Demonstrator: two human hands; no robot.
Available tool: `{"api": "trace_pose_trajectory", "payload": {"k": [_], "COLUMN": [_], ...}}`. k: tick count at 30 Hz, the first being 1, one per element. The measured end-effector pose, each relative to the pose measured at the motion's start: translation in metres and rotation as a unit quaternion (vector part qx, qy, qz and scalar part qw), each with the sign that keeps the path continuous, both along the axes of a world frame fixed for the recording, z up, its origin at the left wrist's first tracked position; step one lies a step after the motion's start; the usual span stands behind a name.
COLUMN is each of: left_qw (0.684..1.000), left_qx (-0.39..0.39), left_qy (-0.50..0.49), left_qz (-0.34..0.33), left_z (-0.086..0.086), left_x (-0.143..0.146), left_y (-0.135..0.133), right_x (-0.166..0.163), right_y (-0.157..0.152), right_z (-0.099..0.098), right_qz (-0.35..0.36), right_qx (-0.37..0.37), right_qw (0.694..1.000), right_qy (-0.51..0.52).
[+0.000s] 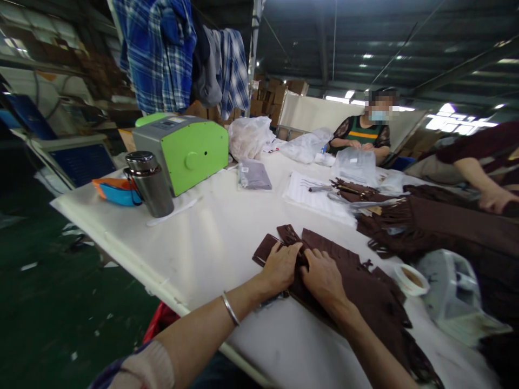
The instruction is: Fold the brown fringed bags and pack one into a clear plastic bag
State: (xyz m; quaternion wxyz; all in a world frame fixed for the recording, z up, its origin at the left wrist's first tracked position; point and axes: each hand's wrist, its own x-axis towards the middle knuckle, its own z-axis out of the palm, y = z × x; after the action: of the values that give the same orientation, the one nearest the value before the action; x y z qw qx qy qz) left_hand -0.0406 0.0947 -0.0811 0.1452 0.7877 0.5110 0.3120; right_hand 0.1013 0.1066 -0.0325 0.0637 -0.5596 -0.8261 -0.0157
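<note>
Dark brown fabric, apparently a garment (344, 270), lies on the white table in front of me, its edges uneven and its right end ragged. My left hand (283, 267) is closed on a gathered part of it near the far-left flaps, thumb and fingertips together. Close beside it, my right hand (323, 276) is closed on the same bunched cloth, with curled fingers. A thin shiny strip runs along the fabric by my hands; I cannot tell what it is. The pinched part is hidden under my fingers.
A green-and-grey machine (194, 154), a steel flask (150, 183) and an orange-blue pouch (117, 190) stand at the left. To the right are a tape dispenser (448, 289), a tape roll (411, 279) and more brown cloth (454, 221). A masked co-worker (360, 132) sits opposite; another person's hand (497, 199) is at right.
</note>
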Motion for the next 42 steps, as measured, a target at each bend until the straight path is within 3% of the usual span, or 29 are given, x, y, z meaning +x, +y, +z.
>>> {"api": "trace_pose_trajectory", "payload": {"k": [5,7,9,11,15,20,23,28,33,38,42], "left_qw": [1.0,1.0,0.999,0.998,0.997,0.996,0.985,0.964,0.961,0.974,0.975], "left_qx": [0.0,-0.003,-0.011,-0.026,-0.055,-0.057,-0.08,-0.094,-0.098,-0.11,-0.14], "left_qy": [-0.019,-0.028,-0.035,-0.038,-0.023,0.048,0.103,0.15,0.176,0.15,0.169], "left_qz": [-0.008,-0.014,-0.018,-0.03,-0.044,0.055,0.11,0.201,0.189,0.128,0.032], "left_z": [0.002,0.003,0.005,0.009,0.026,0.043,0.041,0.042,0.052,0.058,0.045], "left_x": [-0.001,0.0,0.0,-0.003,-0.036,-0.107,-0.124,-0.1,-0.086,-0.09,-0.08], "left_y": [-0.004,-0.004,-0.001,0.005,0.015,-0.006,-0.015,0.011,0.019,-0.024,-0.066], "right_x": [0.016,0.019,0.022,0.025,0.031,0.032,0.031,0.032,0.034,0.041,0.045], "right_y": [0.006,0.009,0.008,0.005,0.002,0.006,0.006,0.004,0.007,0.004,-0.019], "right_z": [0.026,0.032,0.024,0.003,-0.036,-0.038,-0.035,-0.036,-0.04,-0.035,-0.022], "right_qz": [0.049,0.061,0.063,0.061,0.059,0.054,0.051,0.058,0.068,0.108,0.204], "right_qx": [-0.021,0.012,0.074,0.104,0.07,0.07,0.074,0.078,0.09,0.111,0.126], "right_qw": [0.998,0.996,0.993,0.992,0.995,0.995,0.995,0.994,0.993,0.988,0.971], "right_qy": [0.037,0.061,0.062,0.026,-0.044,-0.037,-0.036,-0.044,-0.027,0.001,0.002]}}
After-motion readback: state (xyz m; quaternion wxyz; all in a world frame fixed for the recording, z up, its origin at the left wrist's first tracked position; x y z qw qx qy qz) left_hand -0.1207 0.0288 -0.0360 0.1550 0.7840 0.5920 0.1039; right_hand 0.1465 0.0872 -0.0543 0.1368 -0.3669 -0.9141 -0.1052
